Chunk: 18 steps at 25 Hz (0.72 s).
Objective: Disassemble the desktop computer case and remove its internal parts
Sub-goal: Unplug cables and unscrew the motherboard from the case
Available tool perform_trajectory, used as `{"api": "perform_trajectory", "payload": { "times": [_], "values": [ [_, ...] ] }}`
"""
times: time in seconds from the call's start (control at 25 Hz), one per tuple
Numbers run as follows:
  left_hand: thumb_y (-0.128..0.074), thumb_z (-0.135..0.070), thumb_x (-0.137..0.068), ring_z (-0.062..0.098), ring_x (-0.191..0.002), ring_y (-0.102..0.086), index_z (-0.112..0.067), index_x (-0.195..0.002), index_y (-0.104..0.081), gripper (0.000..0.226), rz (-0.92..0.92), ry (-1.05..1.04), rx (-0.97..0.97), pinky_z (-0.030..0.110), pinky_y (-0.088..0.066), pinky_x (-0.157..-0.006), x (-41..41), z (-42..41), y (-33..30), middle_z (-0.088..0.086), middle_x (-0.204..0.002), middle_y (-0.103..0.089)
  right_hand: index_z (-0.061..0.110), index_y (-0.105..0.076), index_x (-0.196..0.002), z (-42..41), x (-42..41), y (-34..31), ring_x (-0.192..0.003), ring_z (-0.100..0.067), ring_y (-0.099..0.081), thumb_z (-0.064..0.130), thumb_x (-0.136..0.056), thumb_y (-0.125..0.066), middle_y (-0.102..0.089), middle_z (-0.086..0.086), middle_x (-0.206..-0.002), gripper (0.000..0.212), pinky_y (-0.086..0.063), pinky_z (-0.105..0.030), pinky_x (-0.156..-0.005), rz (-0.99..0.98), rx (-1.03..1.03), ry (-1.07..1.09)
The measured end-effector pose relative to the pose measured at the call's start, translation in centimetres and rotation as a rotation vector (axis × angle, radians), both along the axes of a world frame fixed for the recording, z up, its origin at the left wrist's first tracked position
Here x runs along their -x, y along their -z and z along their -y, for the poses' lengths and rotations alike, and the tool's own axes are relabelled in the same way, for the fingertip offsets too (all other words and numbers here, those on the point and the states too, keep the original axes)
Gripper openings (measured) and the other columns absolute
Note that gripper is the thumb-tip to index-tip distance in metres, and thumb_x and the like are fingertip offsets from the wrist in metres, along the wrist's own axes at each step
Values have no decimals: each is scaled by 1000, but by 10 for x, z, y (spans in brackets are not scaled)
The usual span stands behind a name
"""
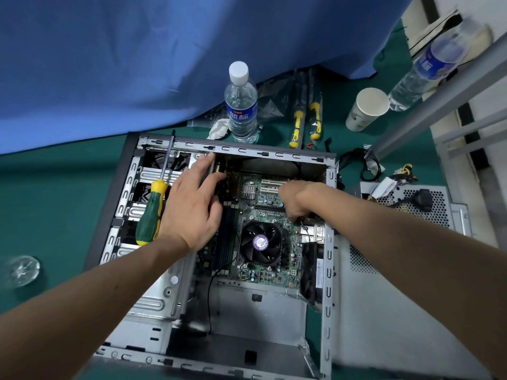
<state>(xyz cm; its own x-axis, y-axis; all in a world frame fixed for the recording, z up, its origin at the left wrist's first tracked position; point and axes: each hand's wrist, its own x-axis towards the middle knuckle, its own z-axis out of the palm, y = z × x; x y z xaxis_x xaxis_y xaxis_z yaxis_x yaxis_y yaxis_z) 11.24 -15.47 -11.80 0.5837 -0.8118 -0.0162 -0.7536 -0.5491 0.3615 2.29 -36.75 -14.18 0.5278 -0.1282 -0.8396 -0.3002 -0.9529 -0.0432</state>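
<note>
In the opened computer case [327,171], an expansion card [219,176] at ten o'clock of the CPU fan [261,244] is touched by the spread left hand [192,207]; the right hand [295,200] is curled, its hold hidden. Freeing the card seems underway; an upward pull is called for next.

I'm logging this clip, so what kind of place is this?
Probably an improvised repair or teardown bench: an opened computer case lies on a green-covered table, a screwdriver rests on it, and a removed power supply sits alongside.
</note>
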Motion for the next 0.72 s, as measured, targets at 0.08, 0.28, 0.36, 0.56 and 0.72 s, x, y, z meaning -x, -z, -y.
{"api": "perform_trajectory", "payload": {
  "times": [0.08,0.28,0.36,0.56,0.72],
  "values": [
    [-41,-26,-82,25,-143,-26,-13,-131,-54,52,4,2,0,38,-21,-116,0,0,0,6,-157,-27,-1,-60,-106,-1,0,2,-77,-17,-56,10,-89,-64,-57,-9,-97,21,-45,-23,-58,-11,2,22],
    [-39,-28,-82,25,-143,-26,-13,-129,-55,52,12,6,5,38,-21,-116,-1,0,2,6,-157,-28,-3,-60,-108,3,-2,5,-73,-19,-57,10,-88,-64,-59,-9,-94,23,-45,-24,-55,-59,-27,103],
    [-38,-28,-82,25,-143,-26,-14,-129,-55,52,9,4,1,39,-22,-116,-2,0,3,6,-157,-28,-3,-59,-106,3,-2,6,-67,-18,-60,7,-87,-64,-62,-10,-92,22,-47,-25,-51,-74,-49,159],
    [-38,-29,-81,25,-143,-26,-13,-128,-56,52,12,7,6,36,-20,-115,-1,0,4,6,-157,-28,-4,-57,-102,4,-3,6,-59,-19,-59,4,-87,-60,-61,-10,-85,17,-44,-22,-40,-106,-80,248],
    [-38,-30,-81,25,-143,-25,-13,-128,-56,52,10,2,9,36,-20,-115,-1,0,4,6,-157,-28,-2,-59,-105,0,2,5,-80,-21,-65,12,-82,-75,-63,-7,-94,32,-56,-27,-70,-33,-36,163]
  ]
}}
